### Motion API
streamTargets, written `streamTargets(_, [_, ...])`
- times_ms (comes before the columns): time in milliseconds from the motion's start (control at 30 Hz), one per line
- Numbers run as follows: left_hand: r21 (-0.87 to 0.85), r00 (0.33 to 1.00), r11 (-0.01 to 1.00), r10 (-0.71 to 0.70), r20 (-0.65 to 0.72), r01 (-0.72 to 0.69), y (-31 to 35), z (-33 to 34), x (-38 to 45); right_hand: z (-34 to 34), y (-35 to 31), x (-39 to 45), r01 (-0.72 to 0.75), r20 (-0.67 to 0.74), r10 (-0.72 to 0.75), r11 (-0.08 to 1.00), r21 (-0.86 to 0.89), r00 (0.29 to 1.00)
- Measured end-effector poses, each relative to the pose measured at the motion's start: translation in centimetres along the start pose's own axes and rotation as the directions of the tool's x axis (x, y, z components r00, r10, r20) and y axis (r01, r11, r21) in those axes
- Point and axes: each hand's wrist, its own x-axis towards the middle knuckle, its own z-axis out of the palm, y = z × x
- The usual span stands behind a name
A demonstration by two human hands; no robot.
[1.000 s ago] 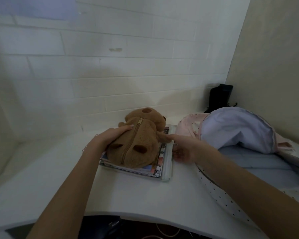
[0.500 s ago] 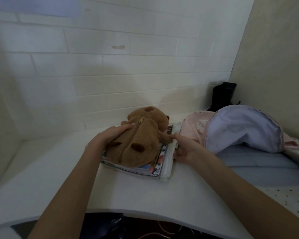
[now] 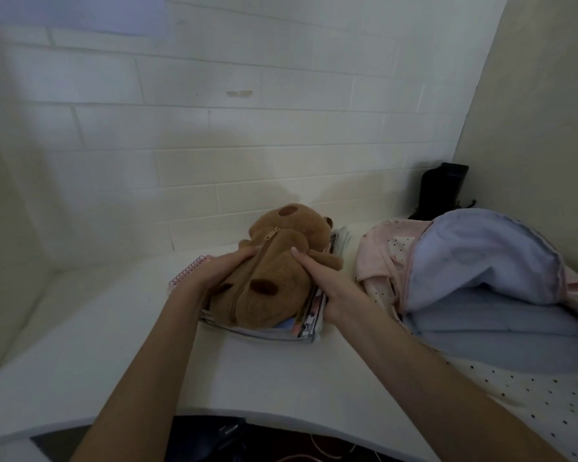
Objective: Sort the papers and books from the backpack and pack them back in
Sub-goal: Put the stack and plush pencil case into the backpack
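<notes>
A brown plush pouch (image 3: 274, 281) with a zipper lies on top of a stack of papers and books (image 3: 301, 331) on the white desk (image 3: 214, 368). A pink spiral binding (image 3: 187, 270) sticks out at the stack's left. My left hand (image 3: 221, 270) lies against the pouch's left side, fingers curved on it. My right hand (image 3: 327, 281) presses on its right side, forefinger stretched across the plush. The open backpack (image 3: 474, 261), pink with dots and a pale blue lining, lies to the right.
A black object (image 3: 442, 191) stands in the back right corner behind the backpack. White brick wall runs along the desk's back; a beige wall closes the right side. Cables show below the desk's front edge (image 3: 294, 425).
My right hand has moved from the stack's right edge up onto the pouch's right side. My left hand stays on the pouch's left side.
</notes>
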Motion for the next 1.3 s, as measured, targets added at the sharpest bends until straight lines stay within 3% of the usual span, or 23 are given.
streamTargets(167, [-0.020, 0.997, 0.998, 0.052, -0.051, -0.053, -0.4, -0.1, -1.0, -1.4, 1.6, 0.3, 0.216, -0.051, -0.216, 0.976, -0.009, 0.975])
streamTargets(367, [-0.137, 0.916, 0.908, 0.383, -0.117, -0.397, -0.4, -0.6, -2.0, -2.6, 0.4, -0.7, 0.379, 0.113, -0.365, 0.912, -0.157, 0.924])
streamTargets(467, [0.000, 0.877, 0.883, 0.467, -0.112, -0.470, -0.5, -0.8, -2.5, -4.1, -0.6, -1.4, 0.371, 0.232, -0.315, 0.891, -0.261, 0.920])
streamTargets(500, [0.073, 0.863, 0.868, 0.496, -0.090, -0.491, -0.5, -0.8, -2.8, -5.9, 0.1, -1.1, 0.468, 0.268, -0.406, 0.852, -0.234, 0.874])
streamTargets(533, [0.127, 0.853, 0.853, 0.517, -0.073, -0.507, -0.4, -0.7, -3.1, -5.8, -0.5, -2.3, 0.481, 0.230, -0.423, 0.791, -0.378, 0.876])
streamTargets(567, [0.155, 0.846, 0.843, 0.529, -0.069, -0.515, -0.2, -0.5, -3.5, -5.5, -1.3, -3.1, 0.432, 0.168, -0.405, 0.750, -0.501, 0.899])
streamTargets(633, [0.164, 0.839, 0.838, 0.537, -0.088, -0.520, 0.0, 0.1, -4.3, -6.1, -1.3, -3.5, 0.426, 0.184, -0.396, 0.706, -0.566, 0.900])
streamTargets(667, [0.165, 0.838, 0.840, 0.536, -0.100, -0.518, -0.1, 0.4, -4.8, -6.9, -0.6, -2.5, 0.451, 0.245, -0.380, 0.719, -0.529, 0.892])
streamTargets(733, [0.182, 0.841, 0.842, 0.531, -0.104, -0.508, -0.6, 0.8, -5.6, -6.2, -0.8, -1.6, 0.302, 0.155, -0.259, 0.817, -0.492, 0.953])
streamTargets(833, [0.190, 0.857, 0.845, 0.515, -0.033, -0.500, -1.4, 0.5, -6.7, -6.5, -0.5, -1.8, 0.405, 0.365, -0.258, 0.813, -0.418, 0.894])
streamTargets(933, [0.156, 0.865, 0.852, 0.499, 0.047, -0.500, -1.9, -0.8, -7.1, -5.2, -0.9, -2.2, 0.452, 0.469, -0.232, 0.779, -0.435, 0.852])
streamTargets(1133, [0.173, 0.855, 0.838, 0.515, 0.058, -0.517, -1.4, -0.9, -6.9, -5.1, -1.8, -3.4, 0.528, 0.453, -0.303, 0.653, -0.543, 0.839])
streamTargets(1300, [0.174, 0.825, 0.818, 0.563, -0.045, -0.549, -1.2, -0.4, -6.8, -5.6, -0.8, -4.0, 0.604, 0.410, -0.443, 0.596, -0.529, 0.797])
